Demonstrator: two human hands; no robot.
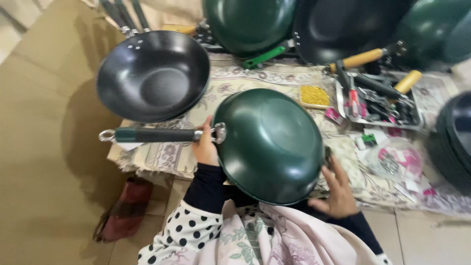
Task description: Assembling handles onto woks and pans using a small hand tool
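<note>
Polka-dot sleeves and a pale floral cloth fill the near edge of the view, and just beyond them an upturned dark green wok [269, 145] is held bottom-up over the near edge of the tabletop [162, 157], which is covered by a patterned cloth. The left hand [205, 146] is pressed against the wok where its long handle [157, 135] is riveted on, the fingers bent round that joint; how firmly they are closed cannot be told, since the rim hides part of them. The right hand [336, 191] is set against the wok's right rim, the fingers spread and only loosely curled — a steadying touch rather than a full grip. The handle's long axis runs left from the bowl, roughly level across the picture, its hanging loop at the far-left end, so the left hand is much the nearer to it. A black wok [153, 74] lies open side up further back on the left. More green and black woks are stacked along the far edge, while a tray of tools [380, 100] and a small box of yellow fasteners [314, 95] sit to the right.
</note>
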